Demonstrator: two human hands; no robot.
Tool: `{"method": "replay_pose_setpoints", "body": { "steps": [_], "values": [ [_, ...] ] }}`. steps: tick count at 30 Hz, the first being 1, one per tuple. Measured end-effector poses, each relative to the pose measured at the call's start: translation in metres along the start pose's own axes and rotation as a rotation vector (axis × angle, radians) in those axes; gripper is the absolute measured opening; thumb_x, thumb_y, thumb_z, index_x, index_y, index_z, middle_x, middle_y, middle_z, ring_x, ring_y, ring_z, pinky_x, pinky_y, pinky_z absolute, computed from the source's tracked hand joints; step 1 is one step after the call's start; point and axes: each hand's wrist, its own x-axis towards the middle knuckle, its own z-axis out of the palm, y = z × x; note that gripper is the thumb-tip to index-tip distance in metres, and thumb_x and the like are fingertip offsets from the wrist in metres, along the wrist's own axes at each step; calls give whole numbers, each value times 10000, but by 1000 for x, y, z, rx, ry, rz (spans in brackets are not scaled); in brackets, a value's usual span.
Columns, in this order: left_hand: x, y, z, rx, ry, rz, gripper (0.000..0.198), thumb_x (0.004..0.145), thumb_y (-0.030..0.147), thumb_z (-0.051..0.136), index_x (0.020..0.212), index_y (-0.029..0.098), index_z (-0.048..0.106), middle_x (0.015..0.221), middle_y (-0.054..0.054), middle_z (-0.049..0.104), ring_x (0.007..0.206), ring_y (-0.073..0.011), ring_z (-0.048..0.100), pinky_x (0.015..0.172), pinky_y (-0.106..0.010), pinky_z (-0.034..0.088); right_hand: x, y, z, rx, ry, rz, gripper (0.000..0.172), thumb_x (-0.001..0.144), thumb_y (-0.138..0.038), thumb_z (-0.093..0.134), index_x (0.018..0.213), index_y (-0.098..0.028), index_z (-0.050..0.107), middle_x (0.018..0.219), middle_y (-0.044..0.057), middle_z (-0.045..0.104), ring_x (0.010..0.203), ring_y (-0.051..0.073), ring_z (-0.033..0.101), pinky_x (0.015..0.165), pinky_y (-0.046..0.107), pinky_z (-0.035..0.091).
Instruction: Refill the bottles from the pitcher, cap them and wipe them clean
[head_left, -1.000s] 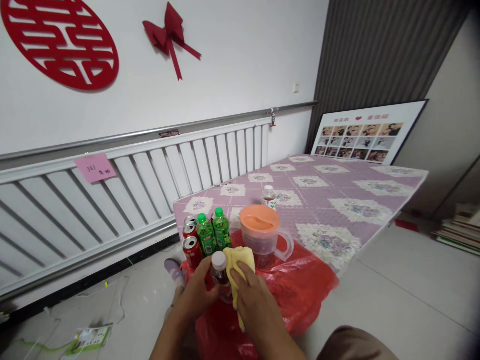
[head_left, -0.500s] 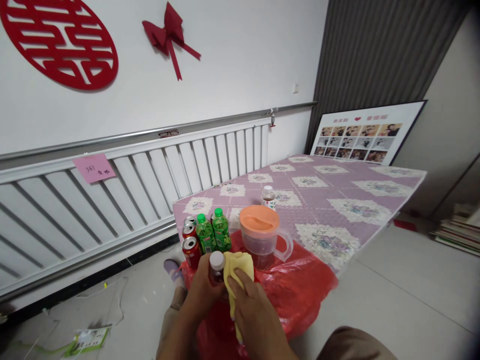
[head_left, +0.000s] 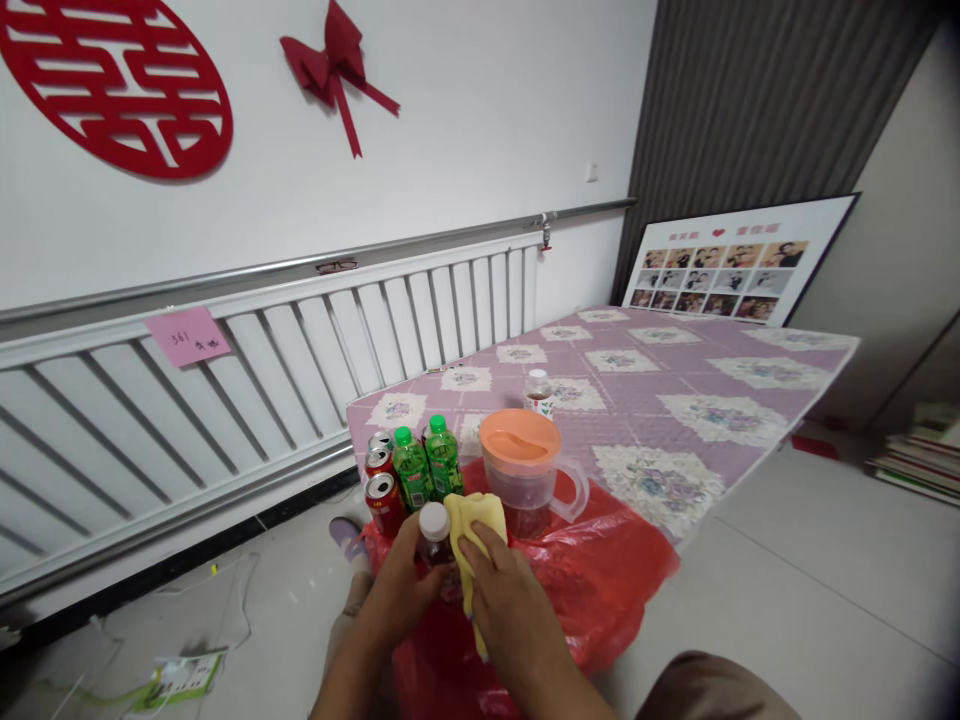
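Curling around a white-capped bottle (head_left: 439, 553), the left hand (head_left: 405, 585) holds it upright over red plastic (head_left: 607, 570), its base hidden, while the right hand (head_left: 501, 588), fingers bent, presses a yellow cloth (head_left: 484, 511) to its side. Just beyond stand two green bottles (head_left: 412, 472) and several cans (head_left: 385, 503), an orange-lidded jug (head_left: 517, 487) beside them.
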Motion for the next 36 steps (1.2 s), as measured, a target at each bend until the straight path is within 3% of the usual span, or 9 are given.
{"method": "replay_pose_setpoints", "body": {
  "steps": [8,11,16,22,25,29,32,36],
  "values": [
    [3,6,15,153,243,-55,563,681,194,675,1228,145,546,1204,-131,628,1116,-295,601,972,-450,467,-10,-2,13,15,51,-115,527,853,-1,531,1333,-207,603,1373,100,614,1322,296,495,979,411,506],
    [3,9,20,207,288,-84,528,691,199,682,1201,149,550,1173,-123,630,1091,-292,600,969,-453,459,-15,-4,16,19,15,-140,569,844,22,496,1350,-221,586,1385,76,607,1357,303,457,990,448,500],
    [3,9,13,188,221,-15,663,682,178,708,1307,170,485,1272,-131,571,1215,-303,538,1057,-470,415,-14,-2,20,94,34,-1,579,832,6,482,1373,-188,557,1447,113,542,1289,289,534,1025,423,492],
    [9,4,-11,34,-97,-2,653,723,102,633,1344,211,466,1326,-111,572,1228,-269,566,1067,-430,450,-12,12,32,243,141,63,684,783,-69,480,1456,-179,431,1466,124,508,1259,278,557,1023,413,503],
    [14,0,-18,-44,-176,-19,683,739,63,584,1384,217,421,1380,-109,562,1260,-254,557,1100,-428,431,-10,18,38,279,207,45,768,730,-60,478,1481,-179,369,1467,126,502,1300,277,518,1049,425,480],
    [17,-3,-18,-75,-186,-61,677,722,51,597,1356,218,427,1365,-105,578,1198,-247,600,1046,-410,485,-8,21,45,290,255,25,783,714,-79,493,1477,-190,353,1441,131,519,1290,285,524,1033,432,491],
    [16,-3,-14,-58,-142,-103,687,710,67,642,1345,223,433,1345,-99,590,1158,-250,617,1010,-404,507,-6,20,46,293,296,29,705,781,-137,515,1466,-195,360,1402,143,542,1280,293,531,1023,448,495],
    [13,4,-7,10,-84,-69,743,681,62,661,1371,226,440,1378,-100,541,1249,-275,538,1066,-426,453,-1,18,39,335,282,104,707,805,-198,569,1475,-166,344,1400,178,513,1277,309,529,1007,450,502]
  ]
}}
